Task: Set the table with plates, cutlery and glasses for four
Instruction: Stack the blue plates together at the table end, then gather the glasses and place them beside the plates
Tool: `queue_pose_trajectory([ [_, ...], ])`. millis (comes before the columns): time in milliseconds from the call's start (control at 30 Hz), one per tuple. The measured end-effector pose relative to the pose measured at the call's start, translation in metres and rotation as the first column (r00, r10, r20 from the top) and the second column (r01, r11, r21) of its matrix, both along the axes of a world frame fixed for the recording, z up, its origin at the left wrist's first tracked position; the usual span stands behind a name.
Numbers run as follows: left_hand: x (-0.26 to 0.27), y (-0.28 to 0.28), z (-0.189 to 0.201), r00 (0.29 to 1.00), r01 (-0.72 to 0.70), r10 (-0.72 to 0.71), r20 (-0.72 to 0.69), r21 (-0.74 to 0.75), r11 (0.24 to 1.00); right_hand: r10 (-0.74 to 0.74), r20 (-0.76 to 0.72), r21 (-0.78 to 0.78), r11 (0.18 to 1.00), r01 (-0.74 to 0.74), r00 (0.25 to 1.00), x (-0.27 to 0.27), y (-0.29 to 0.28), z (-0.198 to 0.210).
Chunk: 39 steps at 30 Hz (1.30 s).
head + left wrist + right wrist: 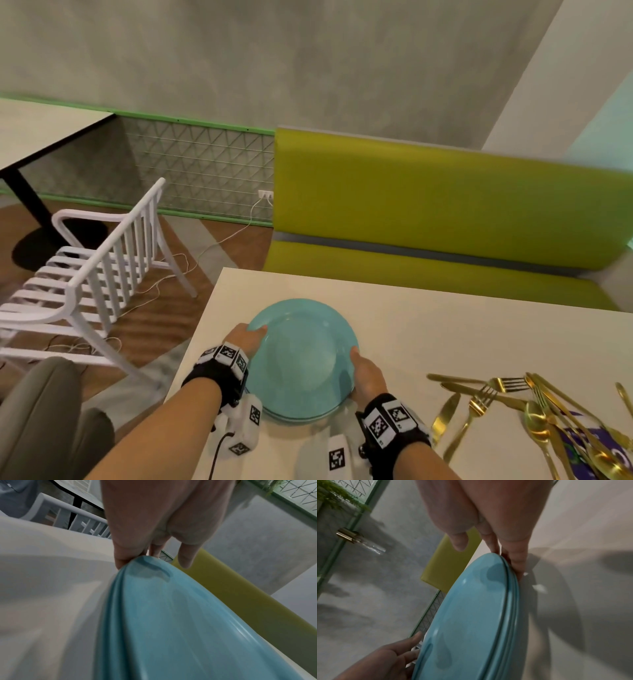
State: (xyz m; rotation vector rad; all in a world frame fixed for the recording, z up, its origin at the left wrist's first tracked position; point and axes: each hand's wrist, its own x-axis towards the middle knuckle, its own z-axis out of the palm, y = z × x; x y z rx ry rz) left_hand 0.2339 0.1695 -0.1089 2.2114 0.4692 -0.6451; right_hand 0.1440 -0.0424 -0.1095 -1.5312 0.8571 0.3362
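Plates (301, 356) sit in a turquoise stack near the left front corner of the pale counter (445, 329), and both hands are on them: the left hand (245, 339) takes the left rim with its thumb laid over the top edge, and the right hand (366, 373) takes the right rim the same way. From the left wrist view the fingers (123, 555) curl under the edge of the stack (171, 615) while the thumb hovers just above it; from the right wrist view the fingers (513, 561) wrap the outer edge, where more than one rim line shows, so this looks like several plates together rather than one. Whether the whole stack or only the top plate is being gripped cannot be told, nor whether it rests on the counter or is just clear of it. Gold cutlery (513, 401) lies in a loose heap on the counter to the right, knives, forks and spoons tangled together and partly over a purple printed item (579, 448), none of it sorted into places. No glasses can be made out with any confidence. Beyond the counter runs a yellow-green bench seat (445, 212), and a white slatted chair (102, 270) stands off to the left on the floor. By the look of things the job is barely begun: no place is laid, the plates are yet to be dealt out to four spots, and the cutlery and glasses are all still to do.
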Motion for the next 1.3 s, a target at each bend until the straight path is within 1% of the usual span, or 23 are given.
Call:
queue_pose_trajectory([
  [100,0.006,0.006,-0.001,1.0,-0.029,0.029,0.004,0.013,1.0,-0.036,0.04,-0.022,0.999,0.036,0.999,0.005,0.003,-0.001],
  [267,0.016,0.008,0.006,0.997,-0.071,0.07,0.021,0.025,0.997,-0.085,0.085,0.084,0.993,0.078,0.993,0.007,0.009,0.012],
  [467,0.02,0.007,0.012,0.991,-0.125,0.124,0.042,0.031,0.992,-0.092,0.14,0.171,0.983,0.067,0.986,0.016,0.013,0.007],
  [567,0.02,0.01,0.011,0.985,-0.164,0.163,0.05,0.004,0.987,-0.099,0.146,0.199,0.978,0.068,0.984,0.018,0.016,0.005],
  [667,0.019,0.01,0.013,0.979,-0.198,0.198,0.053,-0.015,0.98,-0.06,0.131,0.221,0.975,0.03,0.99,0.018,0.016,0.005],
  [733,0.016,0.006,0.018,0.969,-0.236,0.239,0.057,-0.042,0.971,-0.005,0.112,0.18,0.984,-0.015,0.994,0.016,0.014,0.01],
  [767,0.014,0.003,0.021,0.965,-0.248,0.25,0.075,-0.035,0.968,0.034,0.089,0.129,0.991,-0.045,0.995,0.014,0.011,0.012],
  [800,0.012,-0.001,0.026,0.964,-0.25,0.249,0.096,0.002,0.968,0.07,0.058,0.07,0.995,-0.073,0.996,0.011,0.007,0.016],
  [867,0.007,-0.014,0.038,0.967,-0.227,0.212,0.145,0.101,0.969,0.107,0.025,-0.035,0.994,-0.106,0.994,0.005,-0.004,0.022],
  [933,0.002,-0.035,0.049,0.963,-0.206,0.178,0.205,0.129,0.97,0.119,0.017,-0.071,0.991,-0.117,0.993,-0.004,-0.021,0.028],
  [1000,-0.003,-0.061,0.057,0.955,-0.167,0.136,0.263,0.099,0.981,0.103,0.013,-0.042,0.994,-0.102,0.995,-0.019,-0.043,0.04],
  [1133,-0.023,-0.129,0.068,0.948,0.007,-0.012,0.318,0.014,1.0,-0.009,0.005,0.022,1.0,0.009,1.0,-0.064,-0.096,0.071],
  [1267,-0.057,-0.202,0.081,0.928,0.181,-0.15,0.342,-0.062,0.982,-0.115,0.02,0.024,0.993,0.115,0.993,-0.11,-0.155,0.086],
  [1300,-0.067,-0.22,0.085,0.921,0.222,-0.184,0.343,-0.076,0.972,-0.135,0.015,0.004,0.991,0.135,0.991,-0.123,-0.172,0.087],
])
